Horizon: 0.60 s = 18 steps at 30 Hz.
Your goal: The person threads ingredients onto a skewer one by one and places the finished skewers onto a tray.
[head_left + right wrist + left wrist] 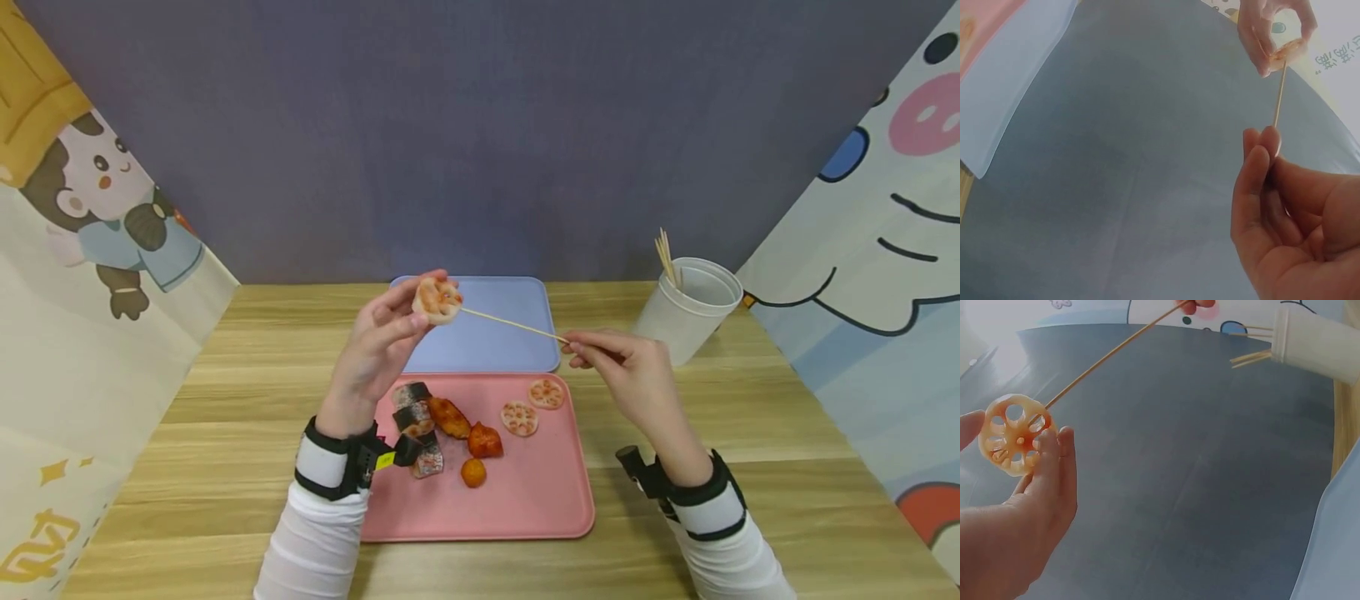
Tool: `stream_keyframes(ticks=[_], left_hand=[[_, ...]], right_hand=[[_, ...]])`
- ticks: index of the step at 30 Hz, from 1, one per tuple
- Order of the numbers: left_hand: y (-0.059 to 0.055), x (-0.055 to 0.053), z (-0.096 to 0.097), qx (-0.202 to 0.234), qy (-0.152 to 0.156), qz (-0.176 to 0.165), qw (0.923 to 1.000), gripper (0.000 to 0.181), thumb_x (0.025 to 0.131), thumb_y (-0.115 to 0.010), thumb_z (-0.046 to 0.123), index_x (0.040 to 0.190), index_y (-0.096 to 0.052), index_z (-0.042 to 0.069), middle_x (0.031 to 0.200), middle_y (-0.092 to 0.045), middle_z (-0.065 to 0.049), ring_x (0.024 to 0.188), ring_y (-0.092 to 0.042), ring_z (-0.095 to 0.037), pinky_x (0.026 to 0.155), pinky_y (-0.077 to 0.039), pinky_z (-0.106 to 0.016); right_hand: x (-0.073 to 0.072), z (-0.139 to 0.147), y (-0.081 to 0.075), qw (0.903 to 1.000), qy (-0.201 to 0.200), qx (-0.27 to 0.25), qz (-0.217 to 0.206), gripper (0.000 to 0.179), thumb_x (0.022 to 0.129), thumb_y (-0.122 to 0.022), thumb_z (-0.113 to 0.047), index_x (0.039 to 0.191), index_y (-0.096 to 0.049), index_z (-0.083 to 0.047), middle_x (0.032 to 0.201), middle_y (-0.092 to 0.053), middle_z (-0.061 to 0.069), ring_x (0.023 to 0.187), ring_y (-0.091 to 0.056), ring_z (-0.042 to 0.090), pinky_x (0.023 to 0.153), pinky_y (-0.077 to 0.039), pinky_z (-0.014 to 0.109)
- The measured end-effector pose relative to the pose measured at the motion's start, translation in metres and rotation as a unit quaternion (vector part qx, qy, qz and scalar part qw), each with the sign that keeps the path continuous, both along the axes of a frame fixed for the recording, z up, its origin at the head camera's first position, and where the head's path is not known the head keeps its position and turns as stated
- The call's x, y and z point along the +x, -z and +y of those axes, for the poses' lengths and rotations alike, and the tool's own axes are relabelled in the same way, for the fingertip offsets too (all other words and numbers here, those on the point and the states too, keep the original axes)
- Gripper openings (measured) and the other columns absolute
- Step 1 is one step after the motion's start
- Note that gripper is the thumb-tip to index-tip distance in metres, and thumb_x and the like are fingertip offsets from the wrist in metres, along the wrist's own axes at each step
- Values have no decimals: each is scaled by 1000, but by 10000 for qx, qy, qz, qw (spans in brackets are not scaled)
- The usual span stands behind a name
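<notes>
My left hand (381, 337) pinches a lotus root slice (437, 301) between thumb and fingers, raised above the blue tray (487, 329). In the left wrist view the slice (1017, 436) shows its round holes and reddish stains. A thin wooden skewer (513, 323) runs from the slice to my right hand (626, 367), which pinches its other end with thumb and fingertips. The skewer's tip meets the slice at one of its holes in the left wrist view. From the right wrist, the skewer (1279, 97) points away toward the left hand and the slice's edge.
A pink tray (525, 508) in front holds two more lotus root slices (519, 418), several dark-skinned pieces (412, 415), browned pieces (485, 440) and a small orange ball (473, 472). At the right stands a white cup (682, 321) with several skewers (665, 257). A grey panel rises behind.
</notes>
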<state>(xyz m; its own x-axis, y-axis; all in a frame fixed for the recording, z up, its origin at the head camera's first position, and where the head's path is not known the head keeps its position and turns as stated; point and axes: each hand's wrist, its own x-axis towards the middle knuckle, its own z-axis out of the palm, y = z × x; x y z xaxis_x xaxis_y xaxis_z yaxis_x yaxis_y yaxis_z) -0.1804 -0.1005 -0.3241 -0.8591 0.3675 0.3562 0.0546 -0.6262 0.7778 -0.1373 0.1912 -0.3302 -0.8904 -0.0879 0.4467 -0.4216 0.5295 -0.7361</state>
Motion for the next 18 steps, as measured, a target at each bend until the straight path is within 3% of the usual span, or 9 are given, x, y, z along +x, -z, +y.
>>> stream_keyframes(ticks=[9, 18], left_hand=[[-1, 0, 2, -235, -42, 105, 9997, 45, 88, -63, -1, 132, -51, -2, 131, -55, -11, 117, -55, -20, 97, -45, -26], [0, -1, 0, -369, -164, 218, 9989, 44, 87, -65, 0, 130, -54, 0, 129, -56, -10, 114, -57, -20, 95, -48, -26]], right_hand=[[-1, 4, 0, 9997, -130, -116, -144, 18, 87, -63, 3, 103, -72, 3, 90, -73, 15, 68, -67, 0, 65, -55, 17], [0, 7, -2, 9984, -418, -203, -314, 19, 88, -60, 6, 104, -71, 6, 92, -72, 21, 70, -67, 0, 65, -56, 20]])
